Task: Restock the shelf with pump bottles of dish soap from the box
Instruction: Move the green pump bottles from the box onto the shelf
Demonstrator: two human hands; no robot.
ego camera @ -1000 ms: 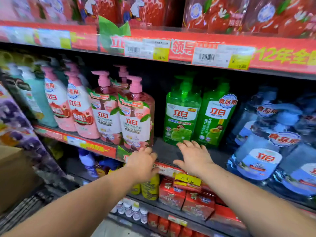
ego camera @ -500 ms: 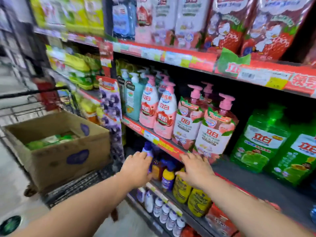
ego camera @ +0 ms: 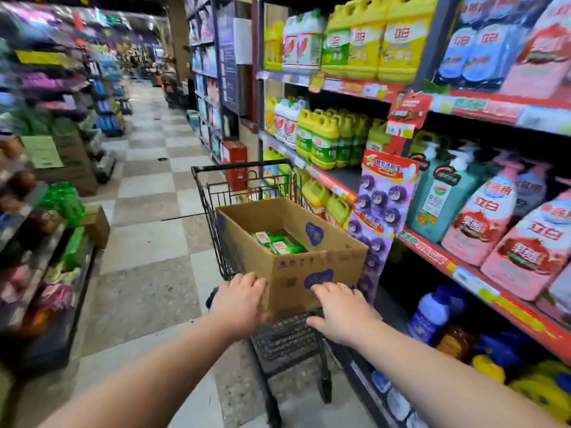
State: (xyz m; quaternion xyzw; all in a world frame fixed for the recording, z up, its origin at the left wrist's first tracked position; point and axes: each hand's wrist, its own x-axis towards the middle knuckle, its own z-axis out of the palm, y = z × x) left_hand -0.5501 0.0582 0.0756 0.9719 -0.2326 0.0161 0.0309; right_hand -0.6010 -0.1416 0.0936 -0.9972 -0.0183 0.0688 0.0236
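Head view looks down a shop aisle with a checkered tile floor [ego camera: 148,236] and stocked shelving on both sides. A black wire cart [ego camera: 241,166] stands just beside the right-hand shelf [ego camera: 429,253] and carries an open cardboard box [ego camera: 293,273]. Green dish soap bottles [ego camera: 279,244] lie flat on the box's bottom; which way their pumps point cannot be told. The left hand [ego camera: 239,302] and right hand [ego camera: 343,312] are at the box's near wall, fingers straight and spread, gripping nothing.

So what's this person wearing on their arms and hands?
Nothing that shows: both forearms are bare to the frame's edge, no sleeves. The left hand and right hand have no gloves, and no rings, watch or bracelet are visible.
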